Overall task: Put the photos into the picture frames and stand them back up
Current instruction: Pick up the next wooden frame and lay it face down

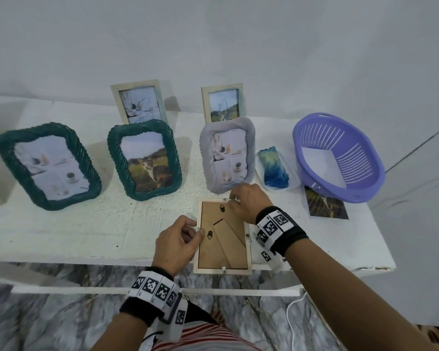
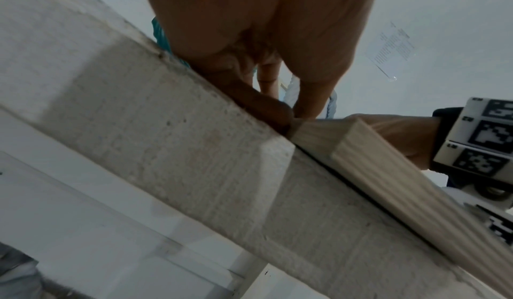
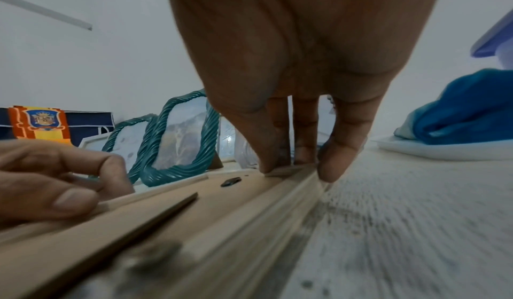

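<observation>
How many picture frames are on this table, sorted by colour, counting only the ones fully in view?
green twisted frames: 2
grey twisted frame: 1
pale wooden frames standing at the back: 2
pale wooden frame lying face down: 1
Total: 6
Frames cut off at the left edge are not counted.

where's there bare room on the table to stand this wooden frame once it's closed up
Widest bare patch: the front left of the table, between the two green frames and the near edge, left of the left hand. A narrower strip lies between the right hand and the loose photo. The right end is crowded by the purple basket and white tray.
</observation>
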The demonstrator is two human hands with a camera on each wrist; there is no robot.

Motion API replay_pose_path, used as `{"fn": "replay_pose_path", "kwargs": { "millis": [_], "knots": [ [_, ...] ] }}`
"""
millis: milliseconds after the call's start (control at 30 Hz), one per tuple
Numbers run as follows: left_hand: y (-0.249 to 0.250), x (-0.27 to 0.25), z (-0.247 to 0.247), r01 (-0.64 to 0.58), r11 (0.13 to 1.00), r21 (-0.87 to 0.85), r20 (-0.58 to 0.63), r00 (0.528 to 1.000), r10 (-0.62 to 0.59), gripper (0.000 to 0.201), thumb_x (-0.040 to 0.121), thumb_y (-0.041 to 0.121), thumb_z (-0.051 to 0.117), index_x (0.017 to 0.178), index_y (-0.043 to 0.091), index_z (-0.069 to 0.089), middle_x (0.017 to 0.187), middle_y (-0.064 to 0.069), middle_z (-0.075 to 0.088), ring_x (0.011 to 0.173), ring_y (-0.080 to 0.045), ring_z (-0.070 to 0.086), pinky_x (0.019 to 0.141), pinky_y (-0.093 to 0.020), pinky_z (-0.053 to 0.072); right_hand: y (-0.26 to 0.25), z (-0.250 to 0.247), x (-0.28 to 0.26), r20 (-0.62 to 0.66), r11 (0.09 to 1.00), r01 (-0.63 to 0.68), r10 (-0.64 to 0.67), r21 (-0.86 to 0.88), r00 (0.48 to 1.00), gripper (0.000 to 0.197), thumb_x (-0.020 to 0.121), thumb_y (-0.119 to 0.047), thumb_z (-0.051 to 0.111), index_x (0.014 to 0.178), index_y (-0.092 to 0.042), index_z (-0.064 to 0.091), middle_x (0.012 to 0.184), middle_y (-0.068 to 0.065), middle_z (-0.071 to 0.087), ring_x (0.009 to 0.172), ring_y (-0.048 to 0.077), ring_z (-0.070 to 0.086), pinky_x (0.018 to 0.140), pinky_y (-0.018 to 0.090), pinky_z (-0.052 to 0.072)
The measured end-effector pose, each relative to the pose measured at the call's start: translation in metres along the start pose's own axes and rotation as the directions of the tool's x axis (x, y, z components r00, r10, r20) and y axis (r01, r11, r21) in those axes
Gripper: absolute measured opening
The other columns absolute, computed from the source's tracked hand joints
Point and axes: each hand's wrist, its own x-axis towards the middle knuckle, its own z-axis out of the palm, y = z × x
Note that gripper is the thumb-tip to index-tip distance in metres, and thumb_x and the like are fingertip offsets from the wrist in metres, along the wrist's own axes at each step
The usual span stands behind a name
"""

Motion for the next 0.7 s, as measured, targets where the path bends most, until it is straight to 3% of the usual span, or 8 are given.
{"fn": "replay_pose_path", "kwargs": {
  "millis": [133, 233, 333, 467, 600, 700],
  "knots": [
    [-0.002, 0.001, -0.001, -0.013, 1.000, 0.002, 0.019, 1.000, 0.013, 0.020, 0.083, 0.036, 0.075, 0.090, 0.028, 0.058, 0.071, 0.010, 0.066, 0.067, -0.004, 0.061, 0.064, -0.020, 0.047, 0.003, -0.008, 0.005, 0.022, 0.997, -0.030, 0.029, 0.064, 0.999, 0.017, 0.087, -0.021, 0.059, 0.093, -0.014, 0.074, 0.098, 0.006, 0.069, 0.091, 0.023, 0.062, 0.075, 0.029, 0.049],
    [-0.002, 0.003, -0.002, -0.008, 1.000, -0.004, 0.019, 1.000, 0.008, 0.020, 0.082, 0.035, 0.076, 0.089, 0.028, 0.059, 0.070, 0.010, 0.066, 0.068, -0.003, 0.061, 0.063, -0.017, 0.045, 0.004, -0.013, 0.004, 0.030, 0.991, -0.071, 0.068, 0.117, 0.997, 0.016, 0.086, -0.023, 0.064, 0.095, -0.014, 0.074, 0.095, 0.006, 0.070, 0.091, 0.022, 0.063, 0.075, 0.029, 0.050],
    [-0.002, 0.004, -0.002, 0.020, 0.999, -0.030, 0.008, 1.000, -0.020, 0.020, 0.080, 0.035, 0.078, 0.088, 0.028, 0.061, 0.069, 0.011, 0.066, 0.066, -0.003, 0.061, 0.064, -0.020, 0.046, 0.003, -0.010, -0.003, -0.005, 0.983, -0.099, 0.101, 0.157, 0.995, 0.026, 0.088, -0.025, 0.061, 0.112, -0.015, 0.067, 0.107, 0.006, 0.066, 0.100, 0.022, 0.059, 0.082, 0.029, 0.046],
    [0.000, 0.003, -0.002, 0.043, 0.997, -0.069, 0.007, 0.999, -0.042, 0.020, 0.079, 0.039, 0.078, 0.088, 0.031, 0.062, 0.069, 0.010, 0.066, 0.064, -0.004, 0.061, 0.067, -0.025, 0.050, -0.006, 0.002, -0.035, -0.151, 0.992, 0.009, 0.010, 0.125, 0.988, 0.036, 0.090, -0.022, 0.056, 0.125, -0.015, 0.056, 0.117, 0.011, 0.054, 0.105, 0.029, 0.048, 0.085, 0.036, 0.043],
    [-0.002, 0.004, -0.002, 0.049, 0.994, -0.093, 0.013, 0.999, -0.048, 0.019, 0.080, 0.040, 0.077, 0.089, 0.029, 0.064, 0.070, 0.009, 0.066, 0.065, -0.007, 0.062, 0.070, -0.034, 0.055, -0.023, 0.016, -0.091, -0.338, 0.981, 0.173, -0.136, 0.082, 0.931, 0.019, 0.086, -0.025, 0.059, 0.098, -0.010, 0.062, 0.097, 0.009, 0.056, 0.085, 0.027, 0.050, 0.069, 0.037, 0.049],
    [-0.002, 0.004, -0.003, 0.048, 0.994, -0.103, 0.015, 0.999, -0.046, 0.018, 0.081, 0.038, 0.077, 0.090, 0.028, 0.065, 0.070, 0.009, 0.066, 0.065, -0.007, 0.062, 0.071, -0.037, 0.056, -0.032, 0.036, -0.128, -0.293, 0.978, 0.208, -0.201, -0.007, 0.935, 0.022, 0.084, -0.037, 0.057, 0.083, -0.015, 0.059, 0.089, 0.003, 0.054, 0.077, 0.020, 0.046, 0.064, 0.034, 0.047]
  ]
}}
